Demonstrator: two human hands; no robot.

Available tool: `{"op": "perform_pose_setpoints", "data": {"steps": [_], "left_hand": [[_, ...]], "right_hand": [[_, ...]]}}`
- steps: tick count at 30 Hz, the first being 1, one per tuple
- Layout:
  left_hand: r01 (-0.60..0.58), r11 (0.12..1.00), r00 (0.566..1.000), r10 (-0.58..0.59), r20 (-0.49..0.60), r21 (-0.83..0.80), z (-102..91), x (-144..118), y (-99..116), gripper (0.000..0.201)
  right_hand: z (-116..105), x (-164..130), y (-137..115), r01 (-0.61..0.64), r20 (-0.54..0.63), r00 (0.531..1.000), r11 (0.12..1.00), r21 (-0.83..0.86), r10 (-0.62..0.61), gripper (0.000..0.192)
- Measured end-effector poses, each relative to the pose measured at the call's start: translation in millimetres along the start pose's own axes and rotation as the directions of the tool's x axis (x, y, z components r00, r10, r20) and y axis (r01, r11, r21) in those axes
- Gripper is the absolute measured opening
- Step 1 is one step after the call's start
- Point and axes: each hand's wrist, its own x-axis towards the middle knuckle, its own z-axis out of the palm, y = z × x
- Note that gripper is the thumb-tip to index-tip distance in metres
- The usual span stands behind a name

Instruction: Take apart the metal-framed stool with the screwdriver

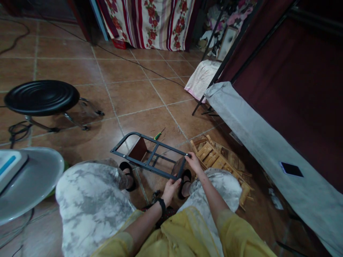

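Note:
A dark grey metal frame (152, 157) with rounded corners and crossbars lies tilted between my knees, like a small shelf unit. Brown boards (138, 149) are set inside it, one toward each end. My left hand (170, 190), with a black band at the wrist, grips the frame's near right corner. At the far right corner, my right hand (194, 163) has its fingers closed around the bar beside a small bolt head. A green and yellow screwdriver (158, 136) rests on the floor just past the frame. Several small screws (179, 129) are scattered farther right.
A black round stool (42, 97) stands at left, above a grey round tray (50, 178) holding a white box. Wooden slatted pieces (214, 155) lie by my right knee. A phone (291, 169) rests on the pale cloth-covered ledge (257, 142) at right. A cable (118, 56) crosses the tiled floor.

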Motion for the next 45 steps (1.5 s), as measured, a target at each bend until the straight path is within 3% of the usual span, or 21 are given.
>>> {"op": "perform_pose_setpoints", "data": {"steps": [4, 8, 26, 33, 45], "left_hand": [[-0.010, 0.999, 1.000, 0.010, 0.005, 0.035, 0.2, -1, 1, 0.056], [-0.021, 0.998, 1.000, 0.022, -0.018, 0.054, 1.0, 0, 1, 0.060], [-0.086, 0.992, 0.995, 0.091, -0.049, 0.092, 2.5, 10, -11, 0.057], [-0.090, 0.992, 0.982, 0.102, -0.157, 0.083, 12.0, 6, -3, 0.041], [-0.114, 0.986, 0.975, 0.135, -0.177, 0.125, 14.7, 4, 0, 0.037]], "right_hand": [[-14, -3, -12, 0.101, -0.046, 0.994, 0.994, -0.032, -0.102, 0.027], [-23, -5, -21, 0.174, -0.008, 0.984, 0.972, -0.161, -0.177, 0.019], [-16, 3, -14, 0.150, 0.079, 0.987, 0.972, -0.180, -0.138, 0.015], [-13, 4, -10, 0.162, 0.052, 0.986, 0.982, -0.097, -0.158, 0.017], [-16, 1, -12, 0.194, 0.064, 0.980, 0.974, -0.115, -0.187, 0.018]]}}
